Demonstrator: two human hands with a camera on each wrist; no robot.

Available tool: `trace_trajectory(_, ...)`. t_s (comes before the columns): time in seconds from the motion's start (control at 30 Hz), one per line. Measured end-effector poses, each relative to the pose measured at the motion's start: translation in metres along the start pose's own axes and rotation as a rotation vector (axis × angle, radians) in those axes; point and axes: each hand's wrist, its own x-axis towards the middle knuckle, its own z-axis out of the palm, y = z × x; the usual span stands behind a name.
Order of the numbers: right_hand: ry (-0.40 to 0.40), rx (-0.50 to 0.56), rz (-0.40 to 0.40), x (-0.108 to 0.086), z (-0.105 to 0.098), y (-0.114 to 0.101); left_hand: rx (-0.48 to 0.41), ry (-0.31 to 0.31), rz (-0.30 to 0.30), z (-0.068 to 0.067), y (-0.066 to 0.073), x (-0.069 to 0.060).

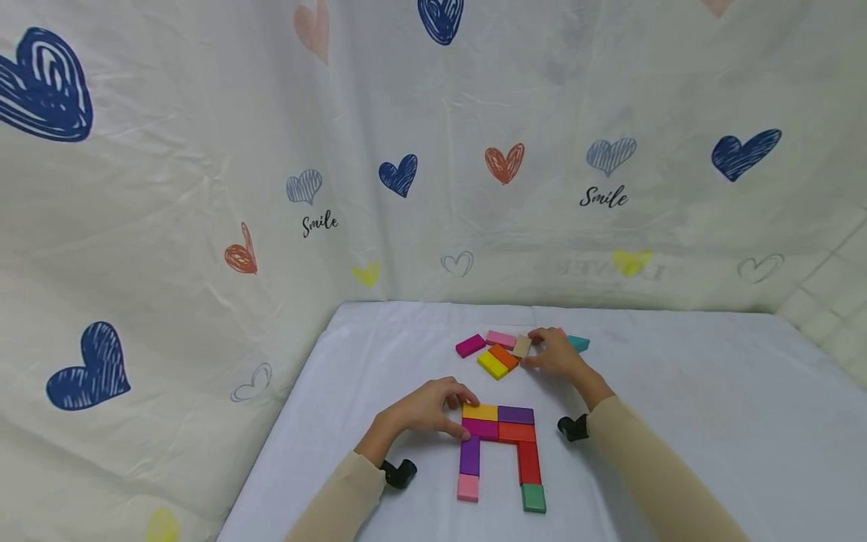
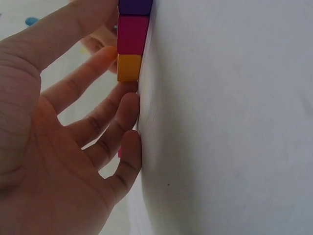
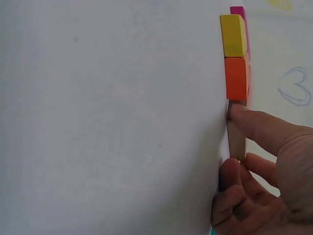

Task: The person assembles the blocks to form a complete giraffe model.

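Note:
My right hand [image 1: 557, 354] pinches a beige block [image 1: 521, 346] in the pile at the back; its thumb [image 3: 247, 120] lies on the block in the right wrist view. Touching or close to it are an orange block [image 1: 504, 355] and a yellow block [image 1: 492, 366]. Spread and relaxed, my left hand [image 1: 430, 406] rests at the left end of a flat block arrangement, fingertips against an amber block [image 1: 480, 412] and thumb by a magenta block [image 1: 480, 429]. Purple [image 1: 515, 415] and red-orange [image 1: 517, 432] blocks adjoin these on the right.
Two legs extend toward me: purple [image 1: 470, 456] and pink [image 1: 468, 488] blocks left, red [image 1: 530, 462] and green [image 1: 533, 498] blocks right. Loose magenta [image 1: 470, 345], pink [image 1: 501, 340] and teal [image 1: 579, 343] blocks lie behind. A heart-printed curtain [image 1: 433, 226] hangs past the white-covered table [image 1: 677, 376].

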Motion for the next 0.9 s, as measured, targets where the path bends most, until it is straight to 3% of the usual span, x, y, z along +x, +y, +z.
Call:
trace_trajectory(0.5, 0.010, 0.045, 0.041, -0.012, -0.002, 0.004, 0.002, 0.005, 0.011, 0.000, -0.001, 0.000)
trace_trajectory(0.7, 0.035, 0.054, 0.002, -0.030, -0.007, 0.004, 0.002, 0.010, 0.010, 0.002, -0.001, 0.000)
trace_trajectory(0.9, 0.008, 0.032, -0.038, -0.043, -0.013, 0.009, 0.006, 0.014, 0.016, 0.002, -0.002, 0.000)
